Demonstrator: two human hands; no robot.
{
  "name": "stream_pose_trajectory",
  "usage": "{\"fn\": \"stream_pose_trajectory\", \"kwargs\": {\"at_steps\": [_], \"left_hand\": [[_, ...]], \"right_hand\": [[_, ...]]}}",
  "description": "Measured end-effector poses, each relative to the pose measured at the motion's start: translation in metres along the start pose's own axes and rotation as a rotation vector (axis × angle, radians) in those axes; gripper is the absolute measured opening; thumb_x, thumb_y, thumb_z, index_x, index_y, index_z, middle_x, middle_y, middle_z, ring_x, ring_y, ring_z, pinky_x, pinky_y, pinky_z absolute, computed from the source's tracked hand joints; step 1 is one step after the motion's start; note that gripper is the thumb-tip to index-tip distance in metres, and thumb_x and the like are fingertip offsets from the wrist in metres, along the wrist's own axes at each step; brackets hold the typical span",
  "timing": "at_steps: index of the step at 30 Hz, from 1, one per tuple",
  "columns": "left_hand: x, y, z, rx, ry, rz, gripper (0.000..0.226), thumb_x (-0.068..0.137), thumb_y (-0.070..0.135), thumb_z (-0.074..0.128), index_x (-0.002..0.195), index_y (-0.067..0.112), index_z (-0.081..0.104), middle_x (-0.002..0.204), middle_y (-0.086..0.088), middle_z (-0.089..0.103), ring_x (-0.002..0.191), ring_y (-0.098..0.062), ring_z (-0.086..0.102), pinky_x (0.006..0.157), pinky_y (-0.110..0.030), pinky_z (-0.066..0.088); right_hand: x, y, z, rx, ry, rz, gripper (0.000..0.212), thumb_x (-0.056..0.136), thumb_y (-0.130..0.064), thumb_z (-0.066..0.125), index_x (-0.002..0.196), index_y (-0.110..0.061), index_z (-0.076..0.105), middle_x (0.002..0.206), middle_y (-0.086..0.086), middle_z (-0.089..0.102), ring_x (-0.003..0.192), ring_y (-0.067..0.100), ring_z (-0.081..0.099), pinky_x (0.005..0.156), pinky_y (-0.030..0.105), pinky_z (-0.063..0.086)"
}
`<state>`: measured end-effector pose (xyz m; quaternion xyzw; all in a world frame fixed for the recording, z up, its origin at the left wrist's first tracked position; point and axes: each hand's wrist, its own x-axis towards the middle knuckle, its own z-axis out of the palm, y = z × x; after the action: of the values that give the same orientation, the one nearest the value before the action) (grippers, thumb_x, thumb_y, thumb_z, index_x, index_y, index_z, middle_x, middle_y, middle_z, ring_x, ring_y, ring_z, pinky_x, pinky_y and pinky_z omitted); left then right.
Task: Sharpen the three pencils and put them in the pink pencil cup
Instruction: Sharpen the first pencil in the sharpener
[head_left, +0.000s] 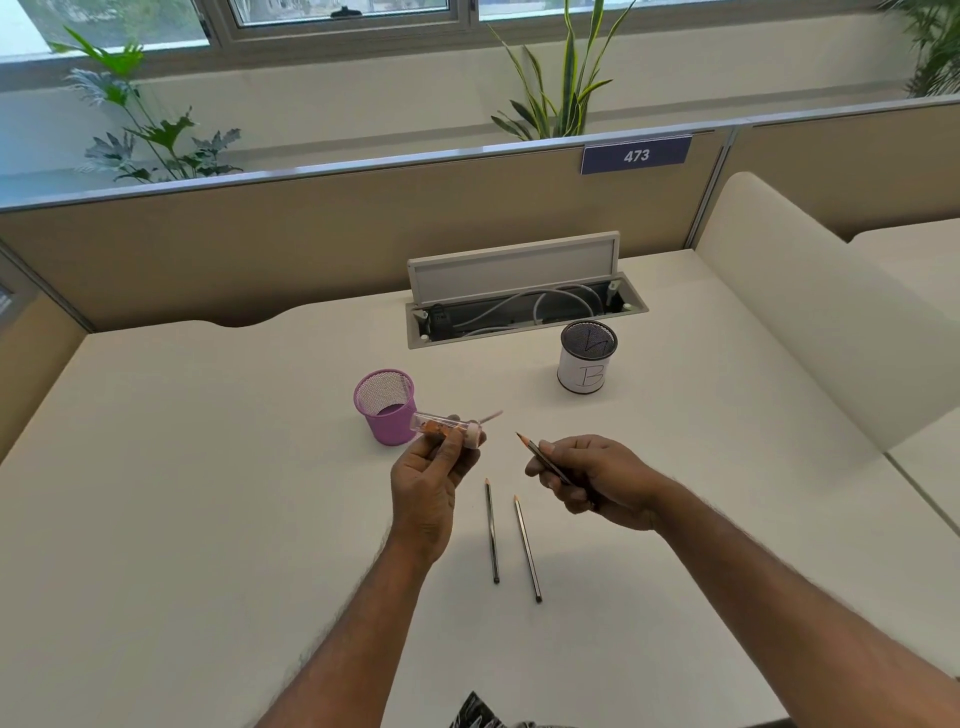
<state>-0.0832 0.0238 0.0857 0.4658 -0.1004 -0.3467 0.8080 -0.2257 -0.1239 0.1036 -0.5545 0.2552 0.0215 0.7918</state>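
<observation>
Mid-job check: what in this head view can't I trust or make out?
Head view only:
- The held pencil: its rear part is hidden inside the right hand.
- The sharpener: its middle is covered by fingers of the left hand, and the streak beside its cap is motion-blurred.
- The two loose pencils: tips too small to judge sharpness.
- The patterned item: cut off by the bottom edge.

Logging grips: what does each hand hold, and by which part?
The left hand grips the sharpener around its clear tube; the right hand holds a pencil by its back half, tip free.
</observation>
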Motion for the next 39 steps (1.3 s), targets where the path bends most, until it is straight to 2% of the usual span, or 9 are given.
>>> {"fn": "stream_pose_trajectory", "kwargs": {"at_steps": [5, 11, 16, 22, 25, 29, 34, 39], "left_hand": [[-0.003, -0.001, 0.002, 0.016, 0.007, -0.010, 0.019, 0.094, 0.005, 0.052, 0.096, 0.008, 0.070, 0.091, -0.007, 0.075, 0.092, -0.023, 0.071, 0.084, -0.030, 0.058], [-0.007, -0.002, 0.004, 0.027, 0.014, -0.010, 0.018, 0.093, 0.006, 0.053, 0.097, 0.008, 0.071, 0.093, -0.008, 0.075, 0.093, -0.023, 0.071, 0.084, -0.030, 0.058], [-0.009, -0.005, 0.006, 0.028, -0.003, -0.018, 0.021, 0.092, 0.008, 0.055, 0.090, 0.013, 0.076, 0.094, -0.009, 0.074, 0.094, -0.023, 0.071, 0.083, -0.031, 0.057], [-0.010, -0.007, 0.006, 0.021, -0.006, -0.008, 0.017, 0.088, 0.014, 0.059, 0.095, 0.009, 0.073, 0.094, -0.010, 0.074, 0.093, -0.021, 0.071, 0.082, -0.031, 0.057], [-0.010, -0.007, 0.005, 0.017, 0.000, -0.017, 0.018, 0.094, 0.008, 0.053, 0.099, 0.007, 0.071, 0.094, -0.009, 0.074, 0.092, -0.020, 0.071, 0.080, -0.030, 0.057], [-0.011, -0.006, 0.006, 0.012, 0.004, -0.019, 0.018, 0.094, 0.008, 0.053, 0.101, 0.005, 0.069, 0.094, -0.009, 0.074, 0.092, -0.021, 0.071, 0.080, -0.030, 0.057], [-0.012, -0.005, 0.007, 0.015, -0.009, -0.023, 0.019, 0.096, 0.007, 0.052, 0.102, 0.004, 0.069, 0.095, -0.009, 0.074, 0.093, -0.021, 0.071, 0.083, -0.031, 0.058], [-0.014, -0.005, 0.008, 0.015, -0.012, -0.023, 0.019, 0.089, 0.014, 0.057, 0.100, 0.005, 0.069, 0.093, -0.009, 0.074, 0.093, -0.021, 0.070, 0.085, -0.032, 0.057]], "right_hand": [[-0.001, 0.004, 0.001, 0.033, 0.007, -0.007, 0.030, 0.101, -0.025, 0.044, 0.101, -0.002, 0.063, 0.064, 0.003, 0.047, 0.047, 0.009, 0.028, 0.051, 0.025, 0.017], [0.001, 0.008, 0.005, -0.002, 0.068, -0.073, 0.007, 0.098, -0.016, 0.053, 0.101, -0.011, 0.058, 0.066, 0.006, 0.049, 0.048, 0.012, 0.029, 0.048, 0.022, 0.021], [0.004, 0.007, 0.011, -0.187, 0.162, -0.244, 0.016, 0.097, -0.009, 0.056, 0.101, 0.000, 0.069, 0.068, 0.010, 0.062, 0.051, 0.016, 0.043, 0.046, 0.022, 0.034], [0.003, 0.005, 0.019, -0.317, 0.217, -0.321, 0.017, 0.096, -0.009, 0.057, 0.100, -0.001, 0.072, 0.067, 0.007, 0.062, 0.050, 0.012, 0.041, 0.047, 0.018, 0.035], [0.003, 0.004, 0.022, -0.350, 0.234, -0.337, 0.019, 0.097, -0.011, 0.056, 0.097, -0.003, 0.073, 0.068, 0.004, 0.063, 0.051, 0.012, 0.043, 0.049, 0.018, 0.035], [0.003, 0.005, 0.023, -0.455, 0.264, -0.348, 0.015, 0.095, -0.012, 0.059, 0.093, -0.008, 0.074, 0.068, -0.001, 0.066, 0.054, 0.015, 0.047, 0.050, 0.021, 0.038], [0.003, 0.005, 0.024, -0.474, 0.280, -0.345, 0.014, 0.094, -0.013, 0.061, 0.089, -0.015, 0.074, 0.068, 0.000, 0.067, 0.055, 0.016, 0.048, 0.051, 0.023, 0.040], [0.002, 0.004, 0.024, -0.485, 0.287, -0.345, 0.013, 0.094, -0.014, 0.062, 0.089, -0.015, 0.074, 0.067, -0.001, 0.067, 0.055, 0.016, 0.049, 0.051, 0.024, 0.041]]}}
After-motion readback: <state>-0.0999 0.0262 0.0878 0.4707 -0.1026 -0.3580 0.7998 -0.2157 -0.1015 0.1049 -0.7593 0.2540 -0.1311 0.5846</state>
